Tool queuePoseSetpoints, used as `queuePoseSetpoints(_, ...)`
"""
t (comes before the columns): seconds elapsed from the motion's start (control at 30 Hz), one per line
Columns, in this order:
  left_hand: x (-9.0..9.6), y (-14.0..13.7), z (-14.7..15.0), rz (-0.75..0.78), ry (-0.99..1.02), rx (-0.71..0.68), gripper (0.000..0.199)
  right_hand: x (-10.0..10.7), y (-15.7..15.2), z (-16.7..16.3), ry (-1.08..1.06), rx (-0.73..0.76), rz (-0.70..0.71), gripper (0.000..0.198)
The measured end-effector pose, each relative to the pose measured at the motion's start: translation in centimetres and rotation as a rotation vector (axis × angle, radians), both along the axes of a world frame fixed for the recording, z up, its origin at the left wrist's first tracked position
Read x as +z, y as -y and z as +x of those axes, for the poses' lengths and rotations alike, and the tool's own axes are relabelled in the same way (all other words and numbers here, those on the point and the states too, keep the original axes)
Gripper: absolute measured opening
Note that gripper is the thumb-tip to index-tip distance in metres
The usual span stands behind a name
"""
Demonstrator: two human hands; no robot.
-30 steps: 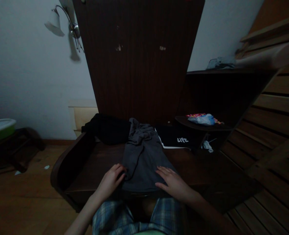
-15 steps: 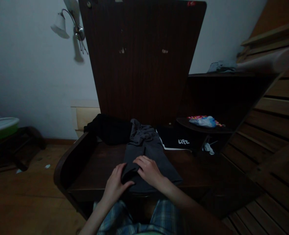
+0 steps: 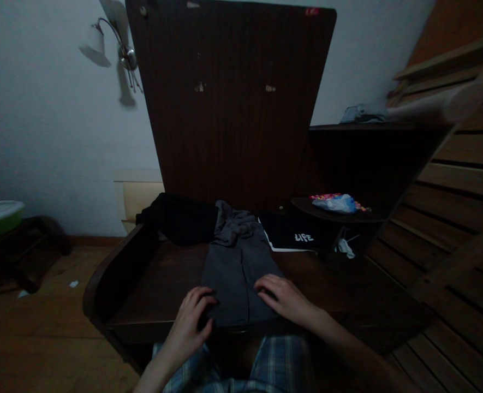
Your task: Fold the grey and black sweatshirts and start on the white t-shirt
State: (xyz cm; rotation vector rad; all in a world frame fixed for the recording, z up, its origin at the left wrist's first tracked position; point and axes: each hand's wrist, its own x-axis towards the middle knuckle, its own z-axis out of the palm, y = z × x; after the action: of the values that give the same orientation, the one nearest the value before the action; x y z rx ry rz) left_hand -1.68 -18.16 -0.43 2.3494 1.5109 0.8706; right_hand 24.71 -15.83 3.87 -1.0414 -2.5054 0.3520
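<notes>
Head view, from left to right, I see my left hand curled on the near left corner of the grey garment lying on the dark wooden table, my right hand spread flat on its right edge, and beyond it a black garment reading "LIFE".

both hands lie palm down, left hand fingers curled, right hand fingers spread flat.

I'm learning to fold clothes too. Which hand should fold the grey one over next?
Probably the left hand: its fingers curl at the near left edge of the grey garment, while the right hand lies flat on top, pinning it.
</notes>
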Motion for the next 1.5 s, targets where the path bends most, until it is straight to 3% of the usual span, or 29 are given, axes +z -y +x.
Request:
queuePoseSetpoints(0.17,1.1,0.2,3.0,-0.067,-0.121,-0.291,0.052,1.6,-2.2,0.8,0.095,-0.426,-0.072,0.020)
queuePoseSetpoints(0.3,1.4,-0.3,5.9,-0.115,-0.169,-0.344,0.051,1.2,-2.2,-0.7,0.296,-0.405,-0.101,0.025)
queuePoseSetpoints(0.43,1.7,-0.5,6.6,-0.131,-0.174,-0.345,0.032,0.4,-0.6,-0.4,0.291,-0.312,-0.123,0.041)
queuePoseSetpoints(0.53,1.7,-0.4,6.4,-0.132,-0.128,-0.328,0.029,-0.9,0.5,1.8,0.187,-0.298,-0.151,0.045)
queuePoseSetpoints(0.67,1.3,-0.5,6.3,-0.128,-0.066,-0.329,0.027,-3.4,1.2,5.2,-0.053,-0.538,-0.045,0.042)
queuePoseSetpoints(0.77,1.0,-0.7,6.5,-0.122,-0.022,-0.321,0.027,-4.6,1.2,6.9,-0.150,-0.631,-0.036,0.027)
queuePoseSetpoints(0.87,1.0,-0.7,6.6,-0.122,0.013,-0.306,0.028,-5.1,0.9,7.6,-0.278,-0.627,-0.111,0.014)
queuePoseSetpoints(1.07,1.3,-0.6,6.7,-0.113,-0.033,-0.303,0.026,-6.5,0.1,7.5,-0.682,-0.689,-0.396,0.017)
queuePoseSetpoints(1.13,1.3,-0.6,6.7,-0.113,-0.058,-0.306,0.025,-6.8,0.1,7.2,-0.689,-0.696,-0.334,0.020)
queuePoseSetpoints(1.3,1.1,-0.7,6.8,-0.129,-0.093,-0.295,0.024,-5.4,0.6,6.1,-0.521,-0.654,0.030,0.018)
queuePoseSetpoints(1.5,1.2,-0.5,8.7,-0.093,-0.148,-0.279,0.022,-3.5,0.8,5.2,-0.508,-0.580,0.074,0.016)
